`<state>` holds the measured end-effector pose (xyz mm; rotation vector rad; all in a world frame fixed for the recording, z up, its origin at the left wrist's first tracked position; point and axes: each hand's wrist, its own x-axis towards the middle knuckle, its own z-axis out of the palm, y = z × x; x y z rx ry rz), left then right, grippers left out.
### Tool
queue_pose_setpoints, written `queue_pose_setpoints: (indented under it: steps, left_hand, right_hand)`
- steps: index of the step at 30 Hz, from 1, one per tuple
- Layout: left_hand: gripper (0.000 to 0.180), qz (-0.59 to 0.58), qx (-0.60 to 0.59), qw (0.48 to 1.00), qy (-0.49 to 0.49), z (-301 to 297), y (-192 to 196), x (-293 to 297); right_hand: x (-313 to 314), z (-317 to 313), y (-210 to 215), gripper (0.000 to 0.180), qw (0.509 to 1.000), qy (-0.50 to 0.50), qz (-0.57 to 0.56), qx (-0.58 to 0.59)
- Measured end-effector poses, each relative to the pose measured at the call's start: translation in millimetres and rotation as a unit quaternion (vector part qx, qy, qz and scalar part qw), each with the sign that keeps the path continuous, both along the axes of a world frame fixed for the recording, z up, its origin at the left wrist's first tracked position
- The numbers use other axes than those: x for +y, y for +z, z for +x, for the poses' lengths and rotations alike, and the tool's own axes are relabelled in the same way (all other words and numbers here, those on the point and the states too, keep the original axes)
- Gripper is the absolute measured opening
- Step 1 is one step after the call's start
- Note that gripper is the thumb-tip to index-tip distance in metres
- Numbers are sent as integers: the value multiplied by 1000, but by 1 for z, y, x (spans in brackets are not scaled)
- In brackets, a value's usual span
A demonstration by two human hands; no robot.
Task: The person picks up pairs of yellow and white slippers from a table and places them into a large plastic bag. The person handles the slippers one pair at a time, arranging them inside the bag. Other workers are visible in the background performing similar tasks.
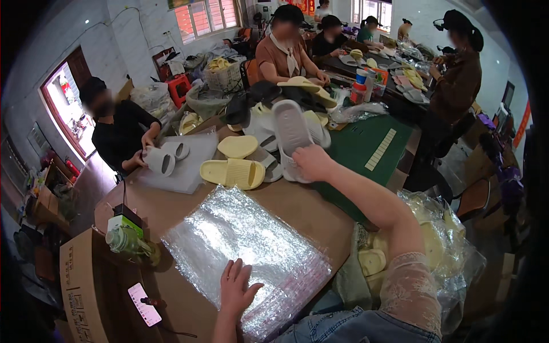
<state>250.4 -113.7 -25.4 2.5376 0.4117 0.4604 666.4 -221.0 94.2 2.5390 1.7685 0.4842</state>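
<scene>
My right hand (311, 162) reaches across the table, its fingers closed round the edge of a grey slide sandal (290, 128) near its lower end. The sandal stands tilted up against a pile of slippers. My left hand (236, 286) lies with fingers spread on a stack of clear plastic bags (246, 234), which have a pinkish printed edge. Just beyond the bags are a pale yellow slide sandal (246, 174) and another yellow slipper (237, 147). Black, grey and yellow slippers are heaped behind the grey one.
At the left, a person holds white sandals (159, 162) over a clear plastic sheet (194, 171). A green bottle (123, 240) and a phone (144, 304) lie near the table's left edge, beside a cardboard box (80, 286). Bagged yellow slippers (437, 240) fill my right side.
</scene>
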Motion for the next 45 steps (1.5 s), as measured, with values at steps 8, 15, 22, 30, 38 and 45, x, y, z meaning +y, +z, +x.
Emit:
queue_pose_setpoints:
  steps: [8,15,22,30,38,45]
  left_hand:
    - [52,-1,4,1000,5,0,1,0]
    - [54,25,-4,1000,-2,1,-5,1]
    - [53,30,-26,999,1,-4,-6,1]
    - [54,21,-39,999,-3,-5,-14,2]
    - [52,31,-38,999,-6,-4,-18,3]
    - [52,33,-52,998,-10,-7,-14,5]
  right_hand:
    - [-29,-69,19,38,969,85,9,232]
    - [-52,-83,-46,46,911,158,-64,377]
    - [-95,-81,-35,82,981,138,-135,32]
    - [-93,-91,-45,84,940,129,-218,228]
    - [-78,-102,-77,68,950,237,-87,185]
    - [-78,-80,-90,35,905,190,-17,379]
